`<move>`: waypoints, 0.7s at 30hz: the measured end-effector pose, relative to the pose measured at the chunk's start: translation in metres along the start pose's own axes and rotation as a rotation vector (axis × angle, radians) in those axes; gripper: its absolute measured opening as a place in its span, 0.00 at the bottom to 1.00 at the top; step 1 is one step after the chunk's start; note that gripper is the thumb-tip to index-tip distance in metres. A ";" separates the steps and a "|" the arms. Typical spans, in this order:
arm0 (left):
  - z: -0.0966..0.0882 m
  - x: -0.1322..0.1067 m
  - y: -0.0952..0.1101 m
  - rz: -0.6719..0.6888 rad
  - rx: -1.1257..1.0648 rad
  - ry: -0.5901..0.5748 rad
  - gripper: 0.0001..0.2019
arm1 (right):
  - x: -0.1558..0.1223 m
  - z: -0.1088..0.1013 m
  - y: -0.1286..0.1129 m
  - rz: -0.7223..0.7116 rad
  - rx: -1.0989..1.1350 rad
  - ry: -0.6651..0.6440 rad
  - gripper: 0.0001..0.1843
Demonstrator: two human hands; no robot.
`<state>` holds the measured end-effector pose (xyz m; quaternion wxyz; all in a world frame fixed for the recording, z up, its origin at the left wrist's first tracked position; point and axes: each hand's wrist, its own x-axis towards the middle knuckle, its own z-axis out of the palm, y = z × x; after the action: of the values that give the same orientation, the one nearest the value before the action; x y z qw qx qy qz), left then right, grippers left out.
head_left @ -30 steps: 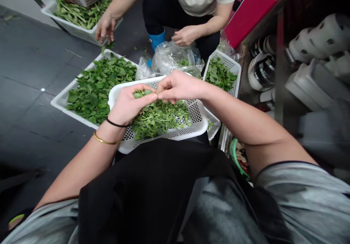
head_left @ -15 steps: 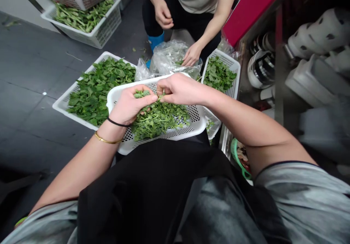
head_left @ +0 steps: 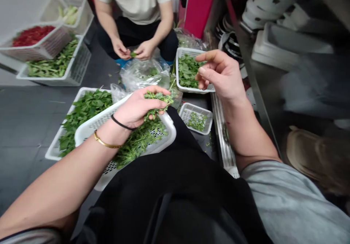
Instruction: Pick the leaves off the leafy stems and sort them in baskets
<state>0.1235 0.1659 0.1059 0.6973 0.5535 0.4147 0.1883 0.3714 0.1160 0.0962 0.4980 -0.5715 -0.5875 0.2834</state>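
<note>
My left hand [head_left: 136,107] is closed on a small bunch of green sprigs [head_left: 158,98], held just above the white perforated basket [head_left: 170,134] on my lap. That basket holds more of the same sprigs. My right hand [head_left: 221,74] is raised to the right, over the near edge of a white basket of picked leaves [head_left: 179,56]. Its fingers are loosely apart and I see nothing in them. A smaller white basket [head_left: 188,106] with a few green bits sits on the floor below it.
A large basket of green leaves [head_left: 84,109] lies to the left, a clear plastic bag [head_left: 144,74] ahead. Another person's hands [head_left: 133,51] pick at greens beyond it. Baskets of red chillies [head_left: 32,36] and green stalks [head_left: 54,65] stand far left. Metal shelving with white clogs [head_left: 273,3] fills the right.
My right hand has left the bunch and swung up and right over the leaf basket. My left hand keeps the sprigs. My view has turned right, and the other person's hands came together.
</note>
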 end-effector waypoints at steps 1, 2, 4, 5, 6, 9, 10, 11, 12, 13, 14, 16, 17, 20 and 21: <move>0.015 0.013 0.005 -0.013 0.049 -0.037 0.17 | -0.002 -0.012 0.008 0.008 -0.004 0.044 0.29; 0.029 0.027 0.009 -0.029 0.095 -0.075 0.16 | -0.005 -0.022 0.016 0.022 -0.012 0.075 0.29; 0.056 0.054 0.011 -0.062 0.176 -0.152 0.17 | -0.011 -0.037 0.031 0.069 -0.034 0.108 0.31; 0.067 0.068 0.010 -0.075 0.210 -0.186 0.18 | -0.014 -0.042 0.038 0.102 -0.049 0.112 0.33; 0.076 0.082 0.008 -0.084 0.234 -0.209 0.19 | -0.018 -0.047 0.045 0.138 -0.068 0.107 0.34; 0.092 0.117 -0.002 -0.105 0.253 -0.203 0.23 | -0.026 -0.055 0.062 0.236 -0.145 0.064 0.36; 0.094 0.126 -0.005 -0.119 0.254 -0.186 0.24 | -0.028 -0.056 0.066 0.257 -0.168 0.046 0.36; 0.094 0.133 -0.008 -0.139 0.260 -0.170 0.24 | -0.030 -0.058 0.070 0.270 -0.184 0.029 0.35; 0.092 0.137 -0.010 -0.163 0.274 -0.162 0.24 | -0.031 -0.060 0.073 0.277 -0.191 0.016 0.35; 0.089 0.139 -0.010 -0.186 0.292 -0.165 0.22 | -0.032 -0.061 0.076 0.277 -0.190 0.007 0.33; 0.084 0.138 -0.010 -0.201 0.308 -0.175 0.21 | -0.033 -0.063 0.078 0.275 -0.185 0.004 0.32; 0.069 0.129 -0.008 -0.187 0.320 -0.197 0.18 | -0.033 -0.065 0.079 0.273 -0.176 0.012 0.30; 0.060 0.121 -0.007 -0.157 0.316 -0.198 0.18 | -0.033 -0.066 0.079 0.275 -0.174 0.017 0.30; 0.024 0.088 -0.005 -0.021 0.287 -0.127 0.20 | -0.028 -0.059 0.073 0.254 -0.166 -0.004 0.26; 0.010 0.074 -0.005 0.031 0.284 -0.061 0.20 | -0.025 -0.053 0.068 0.231 -0.162 -0.025 0.24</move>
<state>0.1733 0.2112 0.0742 0.6212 0.6585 0.4071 0.1213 0.4423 0.0922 0.0463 0.4069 -0.6701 -0.5448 0.2976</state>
